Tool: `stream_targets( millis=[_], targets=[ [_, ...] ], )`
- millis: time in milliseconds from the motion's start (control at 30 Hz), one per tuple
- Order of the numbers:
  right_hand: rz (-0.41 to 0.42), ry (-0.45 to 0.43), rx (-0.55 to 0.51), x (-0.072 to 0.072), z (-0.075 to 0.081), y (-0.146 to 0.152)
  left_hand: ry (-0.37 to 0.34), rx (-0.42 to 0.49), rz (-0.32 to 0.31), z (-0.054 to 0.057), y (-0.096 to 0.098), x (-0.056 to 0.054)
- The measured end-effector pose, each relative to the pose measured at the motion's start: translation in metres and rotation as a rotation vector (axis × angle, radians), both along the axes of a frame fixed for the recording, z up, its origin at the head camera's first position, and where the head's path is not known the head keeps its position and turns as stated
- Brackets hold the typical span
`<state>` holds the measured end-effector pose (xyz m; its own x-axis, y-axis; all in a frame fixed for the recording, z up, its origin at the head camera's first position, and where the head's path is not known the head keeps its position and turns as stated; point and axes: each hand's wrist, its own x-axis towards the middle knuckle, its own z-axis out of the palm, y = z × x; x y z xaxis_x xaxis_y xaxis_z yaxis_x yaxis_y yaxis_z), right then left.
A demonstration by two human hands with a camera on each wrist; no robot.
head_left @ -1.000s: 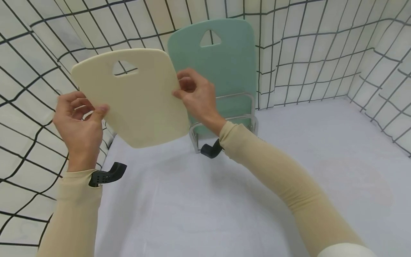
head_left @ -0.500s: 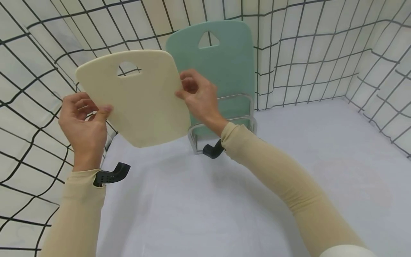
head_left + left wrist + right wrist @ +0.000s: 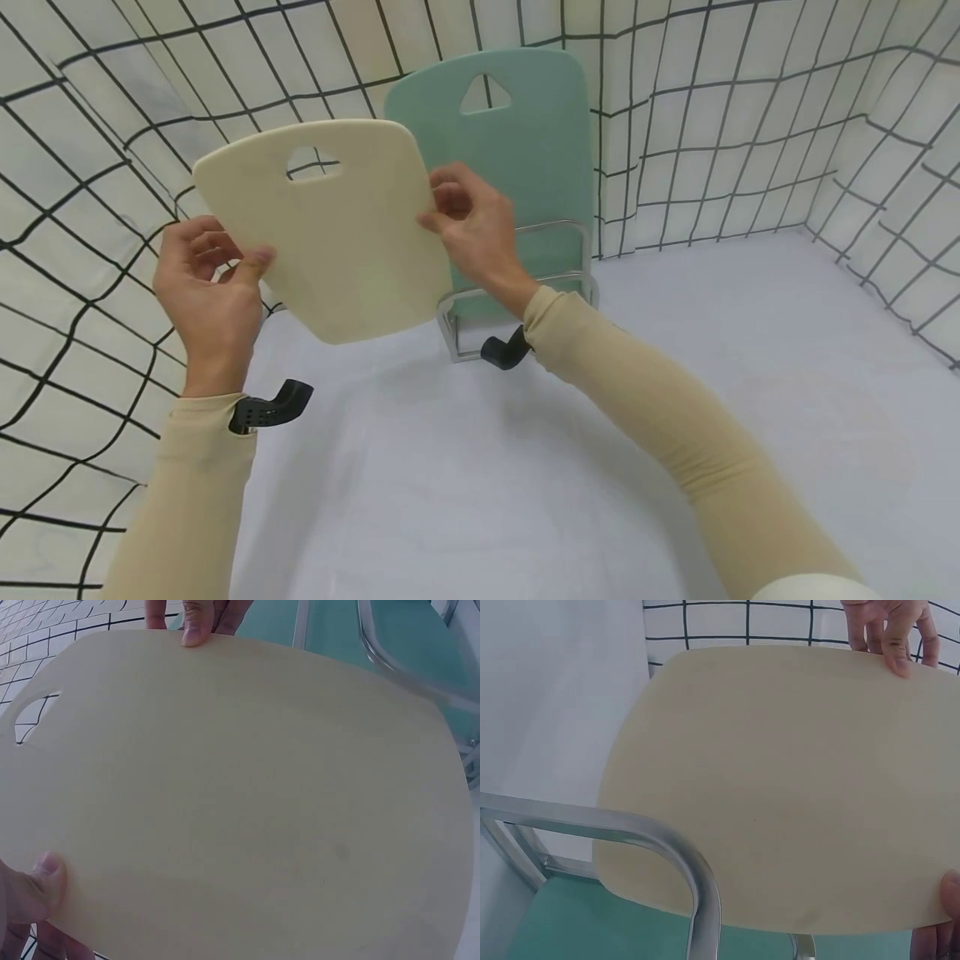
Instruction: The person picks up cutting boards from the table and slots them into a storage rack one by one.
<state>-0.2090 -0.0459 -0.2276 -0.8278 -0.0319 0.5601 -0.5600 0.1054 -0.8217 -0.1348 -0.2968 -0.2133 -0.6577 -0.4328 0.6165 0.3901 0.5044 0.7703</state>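
Observation:
A cream cutting board [image 3: 345, 242] is held up, tilted, between my two hands. My left hand [image 3: 213, 292] pinches its left edge, thumb on the near face and fingers behind. On the opposite edge, my right hand [image 3: 480, 233] grips the board between thumb and fingers. Just behind the right hand, a green cutting board [image 3: 536, 158] stands upright in a silver wire rack [image 3: 703, 900]. The cream board's lower right corner overlaps the rack's left side in the head view; whether they touch, I cannot tell. Part of the rack is hidden by the right hand and wrist.
A white surface [image 3: 420, 483] lies under everything. Black wire grid panels [image 3: 712, 125] stand along the back, left and right sides, the left one close to my left arm. Each wrist carries a black camera mount [image 3: 273, 406].
Both hands and the cream board have shifted a little to the right, toward the rack. The green board and rack stay in place, apart from a slight view shift.

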Motion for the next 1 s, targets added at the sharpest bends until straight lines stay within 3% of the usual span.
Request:
stream_targets(
  millis=[800, 1000],
  targets=[
    [-0.047, 0.016, 0.003, -0.004, -0.001, 0.02, 0.021, 0.015, -0.054, -0.004, 0.017, -0.013],
    [-0.042, 0.02, -0.003, -0.004, -0.002, 0.025, 0.002, -0.014, -0.041, -0.006, 0.022, -0.015]
  ],
)
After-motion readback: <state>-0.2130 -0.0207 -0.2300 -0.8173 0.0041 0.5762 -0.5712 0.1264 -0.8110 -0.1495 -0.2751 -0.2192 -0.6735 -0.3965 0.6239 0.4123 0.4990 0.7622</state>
